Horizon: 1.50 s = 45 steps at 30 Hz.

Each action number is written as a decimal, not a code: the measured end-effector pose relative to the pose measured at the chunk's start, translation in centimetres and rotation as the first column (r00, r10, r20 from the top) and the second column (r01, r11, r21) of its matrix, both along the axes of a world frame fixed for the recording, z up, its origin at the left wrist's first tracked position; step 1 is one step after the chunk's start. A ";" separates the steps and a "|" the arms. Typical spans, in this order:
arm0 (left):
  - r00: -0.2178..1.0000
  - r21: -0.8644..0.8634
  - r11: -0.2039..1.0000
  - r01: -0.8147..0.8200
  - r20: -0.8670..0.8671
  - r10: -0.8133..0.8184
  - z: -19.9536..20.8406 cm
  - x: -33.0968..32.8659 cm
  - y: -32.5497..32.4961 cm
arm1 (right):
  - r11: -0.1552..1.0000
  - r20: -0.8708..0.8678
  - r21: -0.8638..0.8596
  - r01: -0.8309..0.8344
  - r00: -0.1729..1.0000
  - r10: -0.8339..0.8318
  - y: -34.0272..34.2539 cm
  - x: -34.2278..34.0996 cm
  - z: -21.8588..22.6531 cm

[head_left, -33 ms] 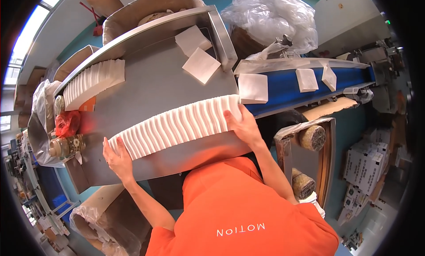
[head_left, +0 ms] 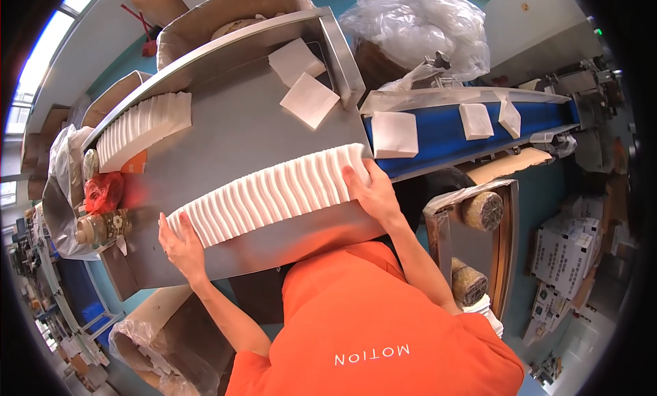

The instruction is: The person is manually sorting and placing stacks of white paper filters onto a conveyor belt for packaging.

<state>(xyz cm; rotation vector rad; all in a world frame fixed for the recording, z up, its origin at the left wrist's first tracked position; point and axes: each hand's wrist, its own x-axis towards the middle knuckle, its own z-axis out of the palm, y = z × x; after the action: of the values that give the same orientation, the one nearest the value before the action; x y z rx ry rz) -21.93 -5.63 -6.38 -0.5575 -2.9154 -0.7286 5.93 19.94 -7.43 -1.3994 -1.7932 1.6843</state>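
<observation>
A long curved row of white folded paper napkins (head_left: pixel 267 196), standing on edge and pressed together, lies along the near part of a grey metal table (head_left: pixel 226 115). My left hand (head_left: pixel 181 247) closes around its left end, with the thumb on the near side. At the right end, my right hand (head_left: pixel 371 194) grips the last napkins, thumb on top and fingers round the end face. Between the two hands the row stays on the tabletop. Two loose square napkins (head_left: pixel 310 99) lie flat near the far right corner.
A shorter napkin row (head_left: pixel 145 128) stands along the raised far rim, near a red plastic bag (head_left: pixel 104 192) and a patterned jar (head_left: pixel 104 226). A blue conveyor belt (head_left: pixel 438 132) carrying several white napkin pieces meets the table's right side. Cardboard boxes (head_left: pixel 171 327) stand around.
My right hand and the row's right end sit slightly further left. The nearest napkin piece on the belt lies a little further right. My left hand stays in place.
</observation>
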 end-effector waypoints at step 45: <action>0.999 0.010 1.000 0.030 -0.016 -0.030 0.3 2.2 2.9 | 0.994 -0.009 0.054 -0.098 0.995 0.099 -0.2 -0.4 -0.8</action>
<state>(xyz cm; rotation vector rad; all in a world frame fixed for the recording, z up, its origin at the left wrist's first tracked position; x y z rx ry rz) -19.74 -2.77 -6.07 -0.6040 -2.8929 -0.7386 5.49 19.72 -8.21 -1.2962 -1.9153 1.6748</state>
